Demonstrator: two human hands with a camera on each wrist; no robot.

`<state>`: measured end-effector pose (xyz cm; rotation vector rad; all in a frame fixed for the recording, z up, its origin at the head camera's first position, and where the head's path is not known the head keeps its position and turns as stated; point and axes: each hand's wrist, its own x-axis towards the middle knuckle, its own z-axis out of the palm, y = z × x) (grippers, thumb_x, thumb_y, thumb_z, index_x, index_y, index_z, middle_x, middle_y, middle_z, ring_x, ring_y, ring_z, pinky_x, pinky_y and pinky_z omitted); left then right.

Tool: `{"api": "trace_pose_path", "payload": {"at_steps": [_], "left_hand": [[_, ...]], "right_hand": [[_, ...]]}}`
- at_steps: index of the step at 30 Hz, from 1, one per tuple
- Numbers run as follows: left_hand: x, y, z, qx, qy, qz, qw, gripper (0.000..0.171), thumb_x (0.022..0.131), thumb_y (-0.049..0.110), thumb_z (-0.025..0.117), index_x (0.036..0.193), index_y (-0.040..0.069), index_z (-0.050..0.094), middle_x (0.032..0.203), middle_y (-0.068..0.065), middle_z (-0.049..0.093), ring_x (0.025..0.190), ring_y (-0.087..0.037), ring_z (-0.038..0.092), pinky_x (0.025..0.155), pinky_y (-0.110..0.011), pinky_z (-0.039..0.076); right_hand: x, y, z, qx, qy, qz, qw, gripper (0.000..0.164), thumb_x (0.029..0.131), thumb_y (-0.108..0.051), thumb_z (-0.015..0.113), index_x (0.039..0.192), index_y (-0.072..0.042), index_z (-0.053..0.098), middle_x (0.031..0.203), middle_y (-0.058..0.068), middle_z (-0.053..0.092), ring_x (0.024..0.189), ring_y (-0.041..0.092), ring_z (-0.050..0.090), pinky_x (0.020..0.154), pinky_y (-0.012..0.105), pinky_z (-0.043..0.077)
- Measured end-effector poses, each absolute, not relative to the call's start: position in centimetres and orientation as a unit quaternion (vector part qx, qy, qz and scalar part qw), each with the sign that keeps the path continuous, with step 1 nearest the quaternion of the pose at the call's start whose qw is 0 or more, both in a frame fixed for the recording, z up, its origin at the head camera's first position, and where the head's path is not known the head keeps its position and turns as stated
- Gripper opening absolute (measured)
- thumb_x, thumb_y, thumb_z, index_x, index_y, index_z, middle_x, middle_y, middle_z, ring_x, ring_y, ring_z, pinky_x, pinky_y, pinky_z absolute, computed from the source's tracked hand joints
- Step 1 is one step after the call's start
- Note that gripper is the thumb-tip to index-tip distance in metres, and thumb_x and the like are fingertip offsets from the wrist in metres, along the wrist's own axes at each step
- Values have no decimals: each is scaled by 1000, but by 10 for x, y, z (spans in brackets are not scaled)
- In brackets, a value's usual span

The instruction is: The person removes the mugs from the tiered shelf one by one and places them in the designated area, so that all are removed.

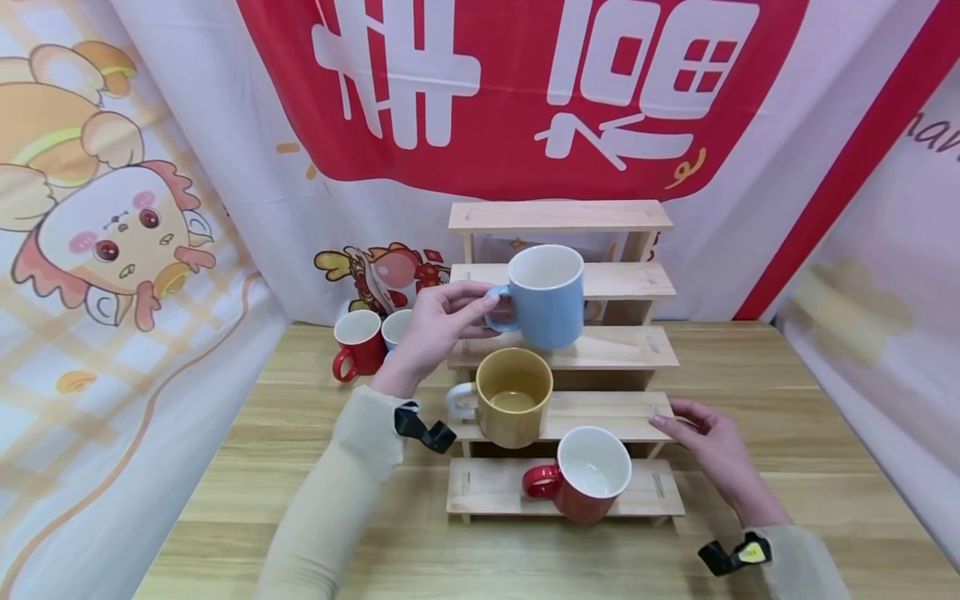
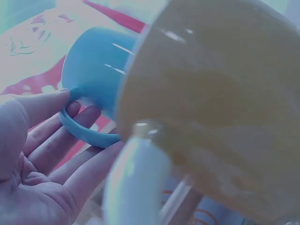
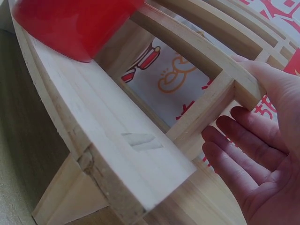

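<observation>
My left hand (image 1: pixel 442 329) pinches the handle of a light blue mug (image 1: pixel 551 312), white inside, which it holds upright over the middle tiers of a stepped wooden rack (image 1: pixel 607 417). In the left wrist view the thumb presses on the blue handle (image 2: pixel 89 136), with fingers beneath. My right hand (image 1: pixel 712 446) grips the right end of the rack's second tier from the bottom, thumb on top and fingers below. On that tier stands a mustard mug (image 1: pixel 517 421) with a white handle pointing left. A red mug (image 1: pixel 581 496) sits on the lowest tier, its handle also to the left.
Behind my left wrist, another red mug (image 1: pixel 367 350) and a partly hidden pale blue one (image 1: pixel 393 327) stand on the wood-grain table (image 1: pixel 277 450). A red and white printed cloth (image 1: pixel 510 150) hangs behind the rack, with more cloth at both sides.
</observation>
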<state>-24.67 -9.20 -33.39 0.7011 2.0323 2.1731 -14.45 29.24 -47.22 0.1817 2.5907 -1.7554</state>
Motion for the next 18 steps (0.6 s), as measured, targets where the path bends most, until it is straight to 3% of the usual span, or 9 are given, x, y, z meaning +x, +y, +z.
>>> {"api": "trace_pose_path", "payload": {"at_steps": [5, 12, 18], "left_hand": [[-241, -107, -328, 213, 653, 726, 17, 26, 98, 13, 70, 120, -1, 70, 117, -27, 69, 102, -38, 71, 80, -48, 61], [-233, -132, -321, 161, 673, 722, -9, 34, 95, 24, 75, 122, 5, 71, 118, -17, 72, 104, -32, 71, 84, -42, 61], [-229, -160, -323, 147, 665, 730, -53, 34, 95, 20, 75, 122, -1, 70, 115, -21, 72, 97, -30, 74, 80, -43, 61]], "right_hand": [[-144, 292, -472, 58, 823, -565, 4, 60, 96, -38, 74, 137, 2, 58, 129, 13, 61, 103, 4, 60, 86, 15, 52], [-145, 292, -473, 58, 828, -558, 3, 60, 96, -39, 73, 138, 2, 58, 133, 14, 59, 104, 3, 58, 85, 14, 52], [-145, 291, -472, 60, 824, -563, -2, 60, 95, -38, 74, 137, 2, 59, 129, 12, 62, 103, 3, 59, 85, 15, 52]]}}
